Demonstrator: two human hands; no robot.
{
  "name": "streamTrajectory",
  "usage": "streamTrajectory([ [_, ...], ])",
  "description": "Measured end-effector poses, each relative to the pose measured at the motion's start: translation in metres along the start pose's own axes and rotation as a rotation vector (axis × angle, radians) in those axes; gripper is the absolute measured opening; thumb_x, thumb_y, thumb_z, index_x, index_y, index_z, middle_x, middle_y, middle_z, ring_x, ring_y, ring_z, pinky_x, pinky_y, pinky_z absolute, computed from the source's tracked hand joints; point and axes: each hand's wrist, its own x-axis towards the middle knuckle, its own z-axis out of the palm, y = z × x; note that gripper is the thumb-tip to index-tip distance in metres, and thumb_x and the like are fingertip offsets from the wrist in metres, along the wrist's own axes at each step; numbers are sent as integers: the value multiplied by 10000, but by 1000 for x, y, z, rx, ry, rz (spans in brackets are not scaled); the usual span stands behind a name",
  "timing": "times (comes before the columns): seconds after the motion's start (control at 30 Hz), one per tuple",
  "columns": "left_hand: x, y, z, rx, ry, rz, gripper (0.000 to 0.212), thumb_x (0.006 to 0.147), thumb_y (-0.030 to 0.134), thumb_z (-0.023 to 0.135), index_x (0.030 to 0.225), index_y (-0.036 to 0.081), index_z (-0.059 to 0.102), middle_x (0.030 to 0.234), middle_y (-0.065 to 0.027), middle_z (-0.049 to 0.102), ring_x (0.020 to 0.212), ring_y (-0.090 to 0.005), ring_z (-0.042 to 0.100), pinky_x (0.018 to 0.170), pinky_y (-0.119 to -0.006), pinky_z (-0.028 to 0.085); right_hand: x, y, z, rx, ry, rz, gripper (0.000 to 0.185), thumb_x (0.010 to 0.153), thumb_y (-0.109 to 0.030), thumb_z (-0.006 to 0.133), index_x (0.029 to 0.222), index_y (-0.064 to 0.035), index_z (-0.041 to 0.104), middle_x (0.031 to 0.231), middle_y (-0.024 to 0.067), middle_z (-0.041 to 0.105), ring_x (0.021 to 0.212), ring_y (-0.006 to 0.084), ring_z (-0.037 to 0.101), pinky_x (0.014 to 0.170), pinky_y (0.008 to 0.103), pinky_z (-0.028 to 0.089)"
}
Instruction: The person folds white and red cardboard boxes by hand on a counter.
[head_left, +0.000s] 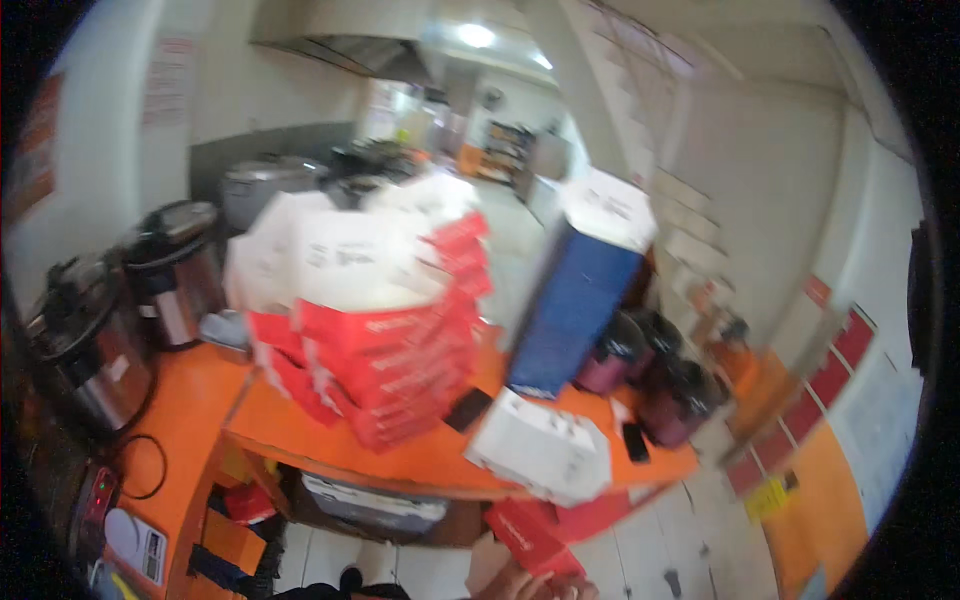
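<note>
At the bottom edge, my left hand (504, 582) grips a red carton (534, 534) from its left side. My right hand (576, 589) is on the carton's lower right, mostly cut off by the frame's rim. A pale flap of the carton shows beside my left hand. Just beyond, a flat white carton piece (544, 444) with printing lies on the orange table (360, 463), overhanging its near edge. Stacked red cartons with white tops (382, 360) stand left of it. A tall stack of blue cartons with a white top (574, 307) rises behind it.
Two electric pressure cookers (169, 277) and a kitchen scale (142, 541) occupy the left counter. Purple pots with black lids (679, 401) stand at the table's right end, near a black phone-like object (635, 442). A grey bin (375, 504) sits underneath. A dark rectangular object (468, 409) lies mid-table.
</note>
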Motion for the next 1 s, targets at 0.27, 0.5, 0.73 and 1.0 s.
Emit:
streamTrajectory([
  [0.27, 68, 31, -23, -894, -198, -211, 176, 879, 107, 620, 1022, 5, 636, 966, -108, 684, 888, -218, 654, 774, -327, 499, 8, 21, -35, -22, 180, 322, 786, 722, 45, 720, 1395, -106, 343, 1164, 196, 495, 1112, 375, 486, 910, 439, 440],
  [0.5, 69, 9, -10, -2177, -580, -857, 587, 918, 272, 614, 1398, 57, 352, 1293, -69, 513, 1165, -149, 504, 979, -321, 427, -22, 25, -40, -19, 224, 384, 673, 676, -45, 803, 1286, -91, 521, 1131, 170, 506, 946, 321, 511, 830, 444, 443],
  [0.73, 180, 17, -128, -1194, -644, -369, 601, 896, 314, 627, 1370, 32, 387, 1294, -110, 516, 1152, -210, 525, 967, -346, 432, 15, 36, 2, -336, 119, 169, 881, 650, -276, 858, 1358, -109, 362, 1297, 201, 327, 1176, 379, 360, 1002, 608, 301],
  [1.0, 310, -5, -324, 509, 421, 249, 362, 798, 17, 550, 1160, 30, 575, 1162, -162, 605, 1077, -328, 581, 971, -424, 442, 28, 67, 52, -205, 17, 226, 790, 672, -227, 843, 1331, -84, 432, 1269, 230, 347, 1169, 417, 354, 969, 568, 328],
])
